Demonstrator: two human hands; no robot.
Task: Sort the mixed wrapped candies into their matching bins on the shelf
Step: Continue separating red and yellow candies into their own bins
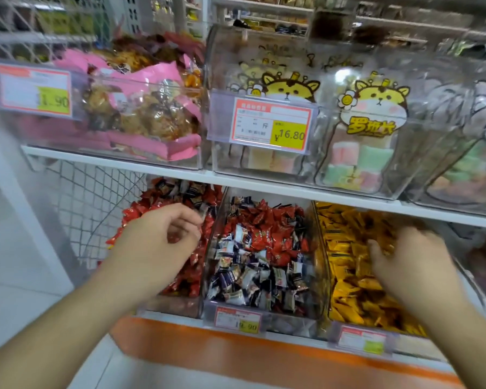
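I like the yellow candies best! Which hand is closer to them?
Right. The right hand is down in the yellow candies, touching them. The left hand is two bins away, over the red candies.

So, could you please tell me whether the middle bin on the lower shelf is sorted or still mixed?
Still mixed: the middle bin holds red candies at the back and dark blue-and-white candies in front.
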